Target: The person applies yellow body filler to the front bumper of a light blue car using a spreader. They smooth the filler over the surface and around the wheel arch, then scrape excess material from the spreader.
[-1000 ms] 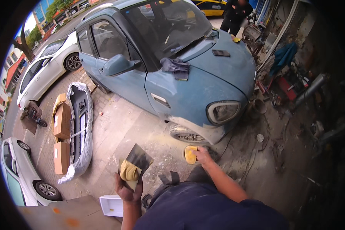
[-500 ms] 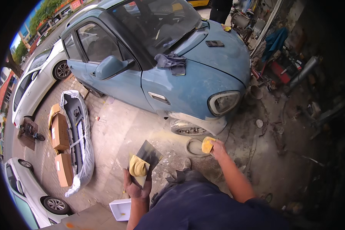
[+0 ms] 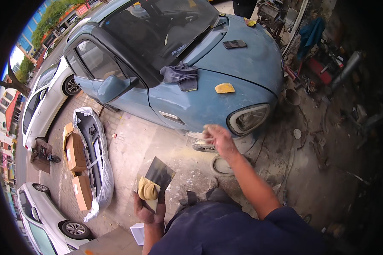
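Note:
In my left hand point(image 3: 148, 211) is a dark flat plate point(image 3: 161, 171), gripped from below, with a thick lump of yellowish putty point(image 3: 148, 188) on it. My right hand point(image 3: 221, 142) reaches forward, low by the front wheel arch of the blue car point(image 3: 191, 100). Its fingers are bent and a little apart, pale at the tips and slightly blurred; I see nothing held in them. Above that hand, a small yellow rounded piece point(image 3: 224, 88) rests on the car's fender. A grey-blue cloth point(image 3: 181, 76) lies farther back by the windscreen, and a dark phone point(image 3: 235, 44) on the bonnet.
On the left, a long dark car part in white wrapping point(image 3: 98, 157) lies beside cardboard boxes point(image 3: 81, 191). A white box point(image 3: 138, 233) stands near my left forearm. A ring-shaped thing point(image 3: 222, 165) is on the floor by the wheel. Clutter and a bucket point(image 3: 291, 97) line the right.
The yellow piece has gone from my right hand onto the fender. That hand has moved left and forward toward the wheel arch. My left hand still holds the plate with putty.

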Available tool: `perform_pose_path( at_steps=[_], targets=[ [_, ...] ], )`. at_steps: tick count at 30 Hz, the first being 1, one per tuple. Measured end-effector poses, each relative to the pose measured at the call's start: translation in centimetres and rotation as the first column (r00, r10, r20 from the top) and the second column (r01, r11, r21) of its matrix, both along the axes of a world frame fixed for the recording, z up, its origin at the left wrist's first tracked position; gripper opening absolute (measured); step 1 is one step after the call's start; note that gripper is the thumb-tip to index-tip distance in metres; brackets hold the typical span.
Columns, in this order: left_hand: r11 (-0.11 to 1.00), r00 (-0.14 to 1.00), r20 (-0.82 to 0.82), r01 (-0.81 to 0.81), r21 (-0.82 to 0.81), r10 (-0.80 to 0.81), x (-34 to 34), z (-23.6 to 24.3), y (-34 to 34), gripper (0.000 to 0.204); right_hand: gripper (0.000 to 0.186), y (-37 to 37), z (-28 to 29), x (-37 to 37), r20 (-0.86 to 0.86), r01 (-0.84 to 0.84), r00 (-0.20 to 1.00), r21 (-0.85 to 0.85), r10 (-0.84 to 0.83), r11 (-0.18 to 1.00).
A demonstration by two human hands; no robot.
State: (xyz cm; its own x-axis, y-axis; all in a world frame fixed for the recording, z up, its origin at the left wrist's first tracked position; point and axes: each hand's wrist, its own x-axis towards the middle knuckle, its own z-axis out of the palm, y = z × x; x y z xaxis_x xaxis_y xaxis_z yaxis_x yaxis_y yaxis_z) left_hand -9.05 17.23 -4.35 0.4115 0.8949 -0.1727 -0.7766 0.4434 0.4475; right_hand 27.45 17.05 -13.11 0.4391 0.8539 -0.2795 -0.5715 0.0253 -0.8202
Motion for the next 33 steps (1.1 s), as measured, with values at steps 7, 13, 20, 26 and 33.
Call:
perform_pose_path(
  at_steps=[7,13,20,26,33],
  targets=[
    [0.962,0.972,0.0,0.231,-0.143,-0.233,6.2,0.2,2.6,0.072,0.061,-4.7,7.5,-6.7,0.133,-0.371,0.928,0.336,0.347,0.865],
    [0.893,0.902,-0.034,0.419,-0.164,-0.43,10.4,1.7,4.8,0.067,0.034,-5.2,9.1,-8.0,-0.118,-0.046,0.99,0.267,0.08,0.963],
    [0.878,0.871,-0.107,0.476,-0.062,-0.479,9.6,2.8,9.9,0.065,0.026,-6.4,9.6,-6.7,-0.312,0.422,0.887,0.246,-0.342,0.873],
    [0.827,0.832,-0.147,0.551,0.111,-0.534,7.7,2.8,13.5,0.066,0.03,-5.2,12.0,-10.3,0.125,0.521,0.848,-0.011,-0.515,0.854],
    [0.794,0.805,-0.267,0.581,0.178,-0.529,6.3,3.5,14.8,0.063,0.046,-0.7,15.8,-16.6,0.96,0.279,0.01,0.264,-0.278,0.923]
  ],
)
